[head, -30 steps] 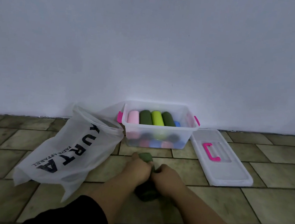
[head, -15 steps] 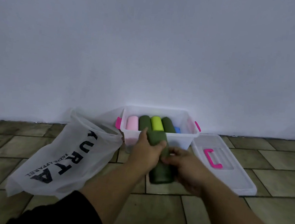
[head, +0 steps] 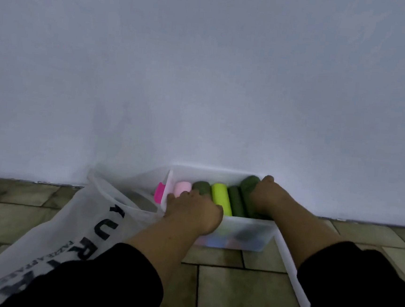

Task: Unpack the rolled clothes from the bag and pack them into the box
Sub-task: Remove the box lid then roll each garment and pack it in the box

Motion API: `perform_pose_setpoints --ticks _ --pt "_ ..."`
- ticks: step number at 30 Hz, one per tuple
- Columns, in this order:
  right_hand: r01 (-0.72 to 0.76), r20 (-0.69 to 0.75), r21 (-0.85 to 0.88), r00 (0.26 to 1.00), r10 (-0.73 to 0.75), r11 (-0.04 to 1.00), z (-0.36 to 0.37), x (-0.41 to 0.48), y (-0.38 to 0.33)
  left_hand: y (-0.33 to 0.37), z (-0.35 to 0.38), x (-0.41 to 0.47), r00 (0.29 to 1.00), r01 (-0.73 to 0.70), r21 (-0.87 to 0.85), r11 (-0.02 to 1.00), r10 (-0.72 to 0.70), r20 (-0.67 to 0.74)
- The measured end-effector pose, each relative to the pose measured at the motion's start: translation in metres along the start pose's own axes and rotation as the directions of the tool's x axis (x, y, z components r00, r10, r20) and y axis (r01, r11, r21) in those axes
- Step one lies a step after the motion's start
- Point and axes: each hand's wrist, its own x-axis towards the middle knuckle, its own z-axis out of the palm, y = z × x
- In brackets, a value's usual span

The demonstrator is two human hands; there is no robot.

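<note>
White bag (head: 67, 227) reads "UR…" | right fingers (head: 259, 193) grip dark-green roll (head: 249, 184) | left fingers (head: 185, 196) on pink roll (head: 182, 186), curl unclear

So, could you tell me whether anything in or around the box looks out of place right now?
Only the dark green roll at the right end of the box: it rides higher than the rolls beside it, with the right hand gripping it. Nothing is spilled or damaged.

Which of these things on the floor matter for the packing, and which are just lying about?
In the job: bag; box; pink roll, lime roll, dark green roll under the right hand; left hand in the box.
Lying about: box lid beside the box, on the tiled floor.
</note>
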Motion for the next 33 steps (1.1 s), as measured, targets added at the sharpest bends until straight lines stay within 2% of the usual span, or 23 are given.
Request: perform_pose_setpoints --ticks 1,3,5,7,9,11,13,15,18,26,29,31,33 --pt "0.007 0.021 -0.076 1.000 -0.005 0.997 0.003 0.002 -0.001 0.000 0.001 0.001 1.000 0.006 0.008 1.000 -0.006 0.008" --pt "0.110 0.041 -0.259 0.994 -0.102 0.960 0.005 0.004 -0.001 0.002 0.000 0.000 1.000 0.018 0.005 1.000 -0.018 0.009" --pt "0.174 -0.002 -0.380 0.982 -0.189 0.909 0.006 0.004 0.001 0.003 0.000 -0.001 1.000 0.020 -0.005 1.000 -0.020 -0.002" --pt "0.153 -0.122 -0.401 0.968 -0.218 0.903 0.006 -0.002 0.003 0.003 0.001 -0.003 1.000 0.002 -0.014 1.000 -0.003 -0.028" --pt "0.203 -0.198 -0.389 0.934 -0.296 0.899 0.006 -0.008 0.003 0.001 0.005 -0.007 0.995 -0.030 0.012 0.999 0.031 -0.100" --pt "0.360 -0.102 -0.376 0.900 -0.424 0.854 0.008 -0.016 0.005 -0.001 0.009 -0.010 0.979 -0.054 0.060 0.997 0.065 -0.194" --pt "0.488 0.099 -0.399 0.865 -0.493 0.776 0.012 -0.024 0.010 0.000 0.012 -0.012 0.960 -0.060 0.087 0.994 0.081 -0.268" --pt "0.527 0.244 -0.497 0.847 -0.472 0.690 0.018 -0.027 0.016 0.000 0.015 -0.011 0.949 -0.067 0.092 0.994 0.092 -0.302" --pt "0.535 0.285 -0.563 0.841 -0.460 0.630 0.021 -0.024 0.021 -0.001 0.018 -0.010 0.941 -0.079 0.093 0.993 0.105 -0.321" --pt "0.551 0.221 -0.566 0.818 -0.530 0.614 0.030 -0.020 0.026 -0.002 0.020 -0.012 0.930 -0.070 0.091 0.993 0.098 -0.354" --pt "0.535 0.166 -0.616 0.806 -0.569 0.578 0.034 -0.018 0.028 -0.001 0.017 -0.015 0.930 -0.078 0.067 0.995 0.097 -0.355" --pt "0.527 0.098 -0.572 0.805 -0.586 0.628 0.036 -0.019 0.030 -0.001 0.010 -0.019 0.936 -0.112 0.021 0.994 0.112 -0.333" --pt "0.509 -0.064 -0.410 0.812 -0.580 0.757 0.036 -0.024 0.030 -0.006 0.004 -0.028 0.929 -0.166 -0.040 0.985 0.142 -0.342"
